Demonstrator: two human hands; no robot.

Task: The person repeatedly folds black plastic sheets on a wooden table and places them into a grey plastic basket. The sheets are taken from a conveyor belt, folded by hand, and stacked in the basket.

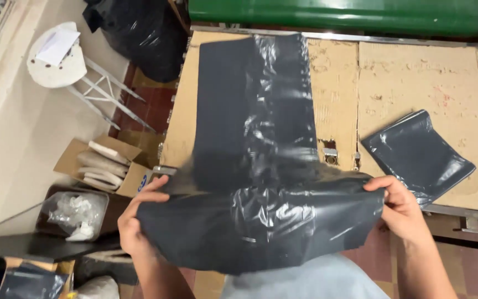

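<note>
Both my hands hold a large dark grey plastic bag [261, 221] at the near edge of a cardboard-covered table [416, 83]. My left hand [135, 218] grips the bag's left side and my right hand [396, 205] pinches its upper right corner. Beyond the held bag, a long strip of the same dark plastic [250, 105] lies flat on the table, running to the far edge. A smaller folded dark bag [419, 155] rests on the table to the right, just past my right hand.
A metal frame edges the table [474, 213]. On the floor at left stand an open cardboard box [103, 163] of pale pieces, a bin of clear plastic [76, 213], a white stool [59, 58] and a black sack [145, 36]. A green cylinder [338, 14] lies behind the table.
</note>
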